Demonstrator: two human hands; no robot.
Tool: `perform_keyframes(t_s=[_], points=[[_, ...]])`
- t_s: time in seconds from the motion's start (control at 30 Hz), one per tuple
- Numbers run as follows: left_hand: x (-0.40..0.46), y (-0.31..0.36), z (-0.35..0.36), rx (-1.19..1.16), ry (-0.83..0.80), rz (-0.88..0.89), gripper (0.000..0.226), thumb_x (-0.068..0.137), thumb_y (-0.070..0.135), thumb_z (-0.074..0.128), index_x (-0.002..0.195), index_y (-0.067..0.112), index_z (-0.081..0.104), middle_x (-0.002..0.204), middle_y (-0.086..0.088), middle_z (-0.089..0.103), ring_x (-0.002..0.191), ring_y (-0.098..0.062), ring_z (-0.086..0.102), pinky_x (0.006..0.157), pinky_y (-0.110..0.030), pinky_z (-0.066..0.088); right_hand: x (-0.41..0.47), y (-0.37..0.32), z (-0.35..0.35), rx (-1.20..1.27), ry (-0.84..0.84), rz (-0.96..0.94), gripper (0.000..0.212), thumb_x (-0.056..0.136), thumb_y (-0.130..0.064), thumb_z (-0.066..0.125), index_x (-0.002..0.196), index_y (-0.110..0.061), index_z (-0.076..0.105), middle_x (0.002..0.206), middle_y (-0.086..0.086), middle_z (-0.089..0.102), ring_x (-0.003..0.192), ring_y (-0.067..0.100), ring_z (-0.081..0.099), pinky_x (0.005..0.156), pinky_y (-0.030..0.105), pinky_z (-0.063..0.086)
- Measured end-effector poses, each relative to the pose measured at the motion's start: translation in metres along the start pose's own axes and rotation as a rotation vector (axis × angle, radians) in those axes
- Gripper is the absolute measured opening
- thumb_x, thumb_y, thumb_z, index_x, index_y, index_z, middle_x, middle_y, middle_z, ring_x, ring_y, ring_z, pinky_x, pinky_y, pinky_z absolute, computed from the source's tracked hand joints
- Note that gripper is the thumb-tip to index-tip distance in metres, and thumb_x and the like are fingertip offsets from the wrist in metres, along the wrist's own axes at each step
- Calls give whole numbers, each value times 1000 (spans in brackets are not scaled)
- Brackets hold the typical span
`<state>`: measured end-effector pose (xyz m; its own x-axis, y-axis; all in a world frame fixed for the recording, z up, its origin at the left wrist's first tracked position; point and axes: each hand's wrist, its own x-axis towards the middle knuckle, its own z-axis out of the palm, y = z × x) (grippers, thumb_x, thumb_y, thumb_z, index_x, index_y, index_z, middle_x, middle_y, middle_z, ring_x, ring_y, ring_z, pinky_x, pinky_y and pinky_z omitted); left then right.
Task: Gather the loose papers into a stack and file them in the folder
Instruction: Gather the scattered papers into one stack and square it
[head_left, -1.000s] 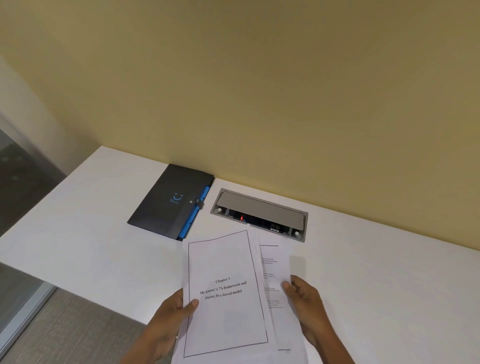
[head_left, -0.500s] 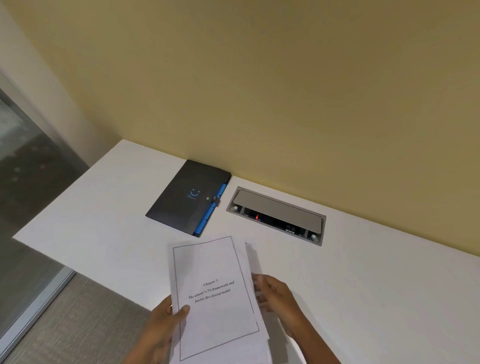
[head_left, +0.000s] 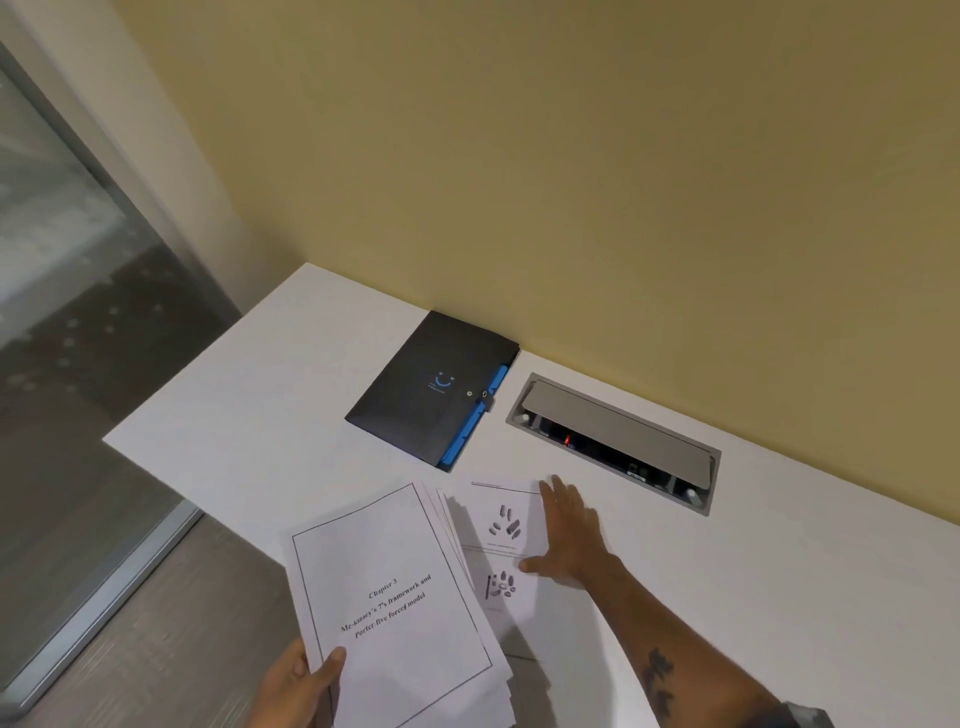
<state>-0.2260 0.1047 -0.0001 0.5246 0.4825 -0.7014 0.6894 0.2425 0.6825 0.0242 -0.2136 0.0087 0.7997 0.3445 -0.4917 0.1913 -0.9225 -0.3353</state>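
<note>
My left hand (head_left: 298, 686) grips a stack of white papers (head_left: 395, 597) by its lower left corner, lifted and tilted above the table's near edge; the top sheet reads "Chapter 3". A loose sheet (head_left: 501, 545) with small grey pictures lies flat on the white table, partly under the stack's right side. My right hand (head_left: 571, 530) rests flat on that sheet's right edge, fingers spread. The dark folder (head_left: 431, 387) with a blue spine edge and snap button lies shut near the wall, behind the papers.
A grey cable box (head_left: 613, 441) with a half-raised lid is sunk into the white table (head_left: 779, 545) to the right of the folder. The yellow wall runs along the back. A glass panel (head_left: 62, 260) and floor lie beyond the table's left edge.
My right hand let go of the stack and moved right and forward onto a loose sheet on the table. My left hand now holds the stack alone, tilted left.
</note>
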Motion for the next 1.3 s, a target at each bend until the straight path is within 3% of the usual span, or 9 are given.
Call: perform_keyframes(t_s=[0.2,0.37,0.5,0.6,0.73,0.83,0.93,1.13,1.3], points=[[-1,-6,-11,73,-32,37,46,93,6,76,137,9,65,123,-15,77,119,-35,69,113,-52,47,10,1,12,-181,-33,7,138,76,-67,80,166,-12,-9,177,6,-5,164,35,-3,129,65,10],[5,-12,-6,-38,-34,-42,48,94,1,72,141,4,61,125,-20,75,120,-40,69,114,-60,45,-6,-3,31,-91,20,20,124,80,-55,83,167,-17,2,173,5,21,162,32,14,129,60,10],[9,-6,4,-97,-82,-46,44,97,-2,68,139,4,61,127,-21,74,121,-43,68,115,-63,43,-28,-5,43,112,102,133,113,80,-30,89,165,-22,16,145,6,57,134,28,55,113,44,44],[9,1,16,-111,-115,-15,40,98,-8,63,138,-3,59,126,-27,73,121,-46,67,114,-65,43,-44,2,56,412,173,273,79,86,-7,78,154,-18,39,130,5,67,114,28,68,82,32,52],[2,18,29,-45,-190,54,32,98,-4,64,128,7,67,115,-16,81,112,-40,74,108,-62,50,-54,16,63,738,287,411,6,93,2,71,97,0,68,95,14,71,90,33,67,74,38,52],[-3,31,38,-19,-243,106,32,98,-6,63,127,8,68,113,-11,82,109,-32,77,98,-49,59,-66,25,59,861,304,433,15,96,1,67,85,8,60,81,14,58,76,25,52,68,31,39],[-6,42,49,-21,-296,127,31,98,-10,61,123,7,68,111,-8,83,101,-19,81,77,-28,66,-81,35,48,1033,286,415,12,99,-9,65,97,1,72,91,15,74,81,21,66,74,29,47],[-7,66,66,97,-372,184,37,97,-7,64,130,8,67,122,-8,80,121,-31,72,112,-56,49,-110,35,23,1264,127,353,20,104,-19,62,108,-24,81,111,-2,83,97,15,80,68,20,57],[-11,79,85,170,-465,182,36,98,-7,62,129,11,66,121,-5,81,119,-26,73,113,-51,49,-124,20,15,1331,54,318,22,106,-19,60,115,-22,80,107,3,83,67,5,72,53,15,51]])
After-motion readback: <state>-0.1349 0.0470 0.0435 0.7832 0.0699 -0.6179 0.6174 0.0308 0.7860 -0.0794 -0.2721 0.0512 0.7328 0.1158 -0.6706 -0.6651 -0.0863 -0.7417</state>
